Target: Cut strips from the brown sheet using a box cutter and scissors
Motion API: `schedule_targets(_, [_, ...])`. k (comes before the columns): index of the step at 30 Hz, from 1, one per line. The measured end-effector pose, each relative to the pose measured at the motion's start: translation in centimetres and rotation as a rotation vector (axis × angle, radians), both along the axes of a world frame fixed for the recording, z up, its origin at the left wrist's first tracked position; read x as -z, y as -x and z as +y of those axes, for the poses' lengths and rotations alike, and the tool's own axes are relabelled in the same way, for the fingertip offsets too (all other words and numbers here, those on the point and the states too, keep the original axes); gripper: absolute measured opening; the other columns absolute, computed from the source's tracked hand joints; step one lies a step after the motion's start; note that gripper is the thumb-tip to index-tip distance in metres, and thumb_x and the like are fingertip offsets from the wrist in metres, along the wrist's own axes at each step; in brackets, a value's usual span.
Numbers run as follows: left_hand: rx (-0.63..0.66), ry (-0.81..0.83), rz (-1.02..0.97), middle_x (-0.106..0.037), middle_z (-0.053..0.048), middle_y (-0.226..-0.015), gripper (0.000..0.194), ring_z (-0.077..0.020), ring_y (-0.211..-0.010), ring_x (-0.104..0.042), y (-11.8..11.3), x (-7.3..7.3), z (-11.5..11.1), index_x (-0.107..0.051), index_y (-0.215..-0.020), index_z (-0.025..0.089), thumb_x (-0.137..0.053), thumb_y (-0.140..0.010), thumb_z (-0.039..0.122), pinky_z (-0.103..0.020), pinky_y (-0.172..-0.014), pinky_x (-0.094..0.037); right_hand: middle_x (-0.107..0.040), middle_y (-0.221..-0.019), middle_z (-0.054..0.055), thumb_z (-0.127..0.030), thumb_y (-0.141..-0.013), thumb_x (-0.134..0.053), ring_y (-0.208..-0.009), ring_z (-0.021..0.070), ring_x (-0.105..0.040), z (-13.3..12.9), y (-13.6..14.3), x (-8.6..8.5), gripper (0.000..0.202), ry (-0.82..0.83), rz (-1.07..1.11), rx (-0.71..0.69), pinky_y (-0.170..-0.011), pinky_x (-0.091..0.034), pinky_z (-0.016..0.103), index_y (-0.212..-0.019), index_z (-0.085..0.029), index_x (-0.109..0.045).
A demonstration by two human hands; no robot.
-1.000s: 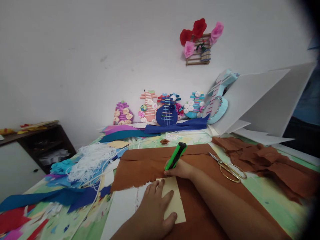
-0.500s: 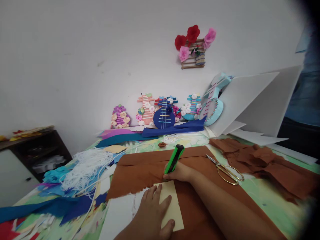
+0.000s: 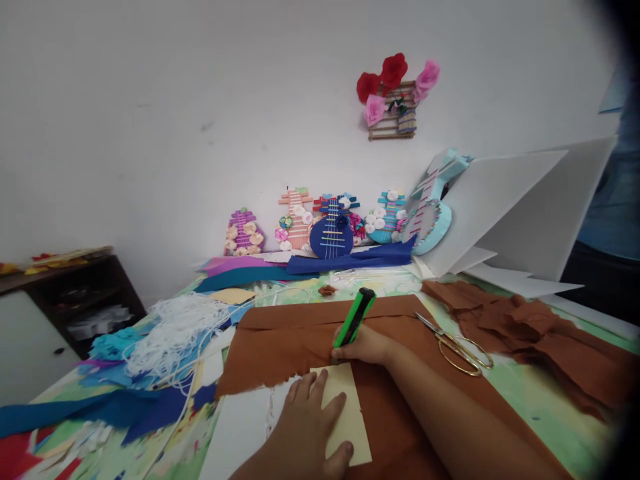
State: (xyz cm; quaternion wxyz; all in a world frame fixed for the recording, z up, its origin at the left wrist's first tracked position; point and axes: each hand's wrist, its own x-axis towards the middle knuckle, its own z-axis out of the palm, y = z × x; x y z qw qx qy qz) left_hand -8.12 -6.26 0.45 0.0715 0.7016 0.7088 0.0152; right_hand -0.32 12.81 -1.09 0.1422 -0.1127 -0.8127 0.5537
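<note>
My left hand [image 3: 310, 420] lies with fingers spread, pressing down a pale yellow card [image 3: 350, 417]. My right hand [image 3: 363, 345] grips a green-and-black utility knife [image 3: 356, 317], held tilted just above the card's top edge. The knife's tip is hidden by the fingers. Under both hands spreads brown crepe paper [image 3: 280, 340], with a ragged edge at the left beside a white sheet [image 3: 235, 427]. Gold-handled scissors [image 3: 457, 350] rest on the brown paper to the right of my right hand.
Crumpled brown paper [image 3: 540, 327] lies at the right, below leaning white boards [image 3: 500, 200]. White cord [image 3: 175, 333] and coloured paper scraps [image 3: 115, 413] are heaped at the left. Several decorated lute-shaped crafts [image 3: 331, 230] stand along the wall.
The whole scene has shifted slightly right in view. Both hands keep nearly the same places on the card and paper, and the knife stays in my right hand.
</note>
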Motion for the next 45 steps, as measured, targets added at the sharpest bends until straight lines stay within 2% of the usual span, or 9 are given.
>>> schedule_targets(5, [0.061, 0.0, 0.021, -0.029, -0.006, -0.135, 0.056, -0.0386, -0.119, -0.024, 0.6, 0.3, 0.5, -0.041, -0.124, 0.023, -0.048, -0.074, 0.047, -0.055, -0.094, -0.021, -0.061, -0.063, 0.001, -0.029, -0.063, -0.065, -0.059, 0.0116, -0.054, 0.4, -0.3, 0.1, 0.018, 0.046, 0.011, 0.011, -0.056, -0.043, 0.022, -0.066, -0.013, -0.059])
schedule_targets(12, [0.099, -0.03, 0.04, -0.03, -0.009, -0.134, 0.057, -0.0409, -0.116, -0.028, 0.9, 1.1, 0.8, -0.042, -0.124, 0.023, -0.051, -0.072, 0.047, -0.057, -0.091, -0.024, -0.063, -0.064, 0.002, -0.031, -0.061, -0.066, -0.062, 0.0132, -0.057, 0.6, -0.8, -0.1, 0.02, 0.078, -0.015, 0.033, -0.059, -0.044, 0.023, -0.066, -0.012, -0.061])
schedule_targets(20, [0.04, 0.012, -0.036, -0.029, -0.007, -0.135, 0.057, -0.039, -0.119, -0.024, 0.5, 0.2, 0.6, -0.043, -0.123, 0.023, -0.049, -0.072, 0.046, -0.055, -0.094, -0.019, -0.063, -0.066, 0.001, -0.032, -0.059, -0.067, -0.064, 0.0131, -0.057, 0.9, -0.9, 0.1, 0.022, 0.11, 0.01, 0.078, -0.063, -0.044, 0.024, -0.068, -0.013, -0.061])
schedule_targets(30, [0.063, -0.035, -0.032, -0.031, -0.009, -0.133, 0.055, -0.0399, -0.118, -0.026, 0.6, 0.5, 0.5, -0.045, -0.122, 0.022, -0.05, -0.071, 0.045, -0.056, -0.093, -0.019, -0.062, -0.063, 0.0, -0.03, -0.058, -0.068, -0.06, 0.0118, -0.054, 0.9, -0.7, 0.1, 0.02, 0.068, -0.013, 0.07, -0.057, -0.042, 0.022, -0.065, -0.013, -0.061])
schedule_targets(34, [0.072, -0.026, -0.012, -0.032, -0.01, -0.133, 0.055, -0.0401, -0.117, -0.027, 0.5, 0.4, 0.5, -0.045, -0.122, 0.021, -0.049, -0.072, 0.044, -0.056, -0.092, -0.022, -0.061, -0.062, 0.0, -0.03, -0.062, -0.064, -0.058, 0.0109, -0.053, 1.1, -1.0, 0.1, 0.018, 0.067, 0.013, 0.102, -0.055, -0.041, 0.021, -0.066, -0.013, -0.059])
schedule_targets(45, [0.052, -0.021, -0.026, -0.03, -0.01, -0.134, 0.056, -0.0398, -0.118, -0.025, 0.4, 0.3, 0.2, -0.044, -0.122, 0.021, -0.048, -0.072, 0.044, -0.057, -0.092, -0.02, -0.061, -0.064, 0.0, -0.032, -0.058, -0.068, -0.061, 0.0121, -0.054, 1.3, -1.3, -0.2, 0.022, 0.055, -0.027, 0.074, -0.06, -0.043, 0.023, -0.066, -0.014, -0.059])
